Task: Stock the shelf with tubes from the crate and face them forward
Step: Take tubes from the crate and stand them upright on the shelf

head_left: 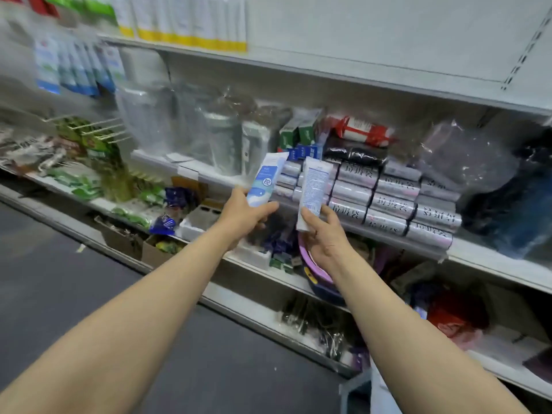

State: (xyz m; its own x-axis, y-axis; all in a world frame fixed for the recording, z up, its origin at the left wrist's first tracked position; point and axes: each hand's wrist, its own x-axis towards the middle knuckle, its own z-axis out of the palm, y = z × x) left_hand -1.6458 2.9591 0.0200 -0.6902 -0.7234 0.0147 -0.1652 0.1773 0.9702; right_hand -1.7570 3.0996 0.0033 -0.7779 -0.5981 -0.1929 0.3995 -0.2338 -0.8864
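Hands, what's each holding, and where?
Left hand grips a blue-fronted tube by its lower end; right hand grips a white tube near its bottom.

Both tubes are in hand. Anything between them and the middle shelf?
Yes. Stacked silver rolls fill the middle shelf to its front edge, right behind the right hand's white tube. Plastic-wrapped canisters stand behind the left hand's blue-and-white tube. No free slot shows there.

Bright even light, blurred left, fisheye-bent edges
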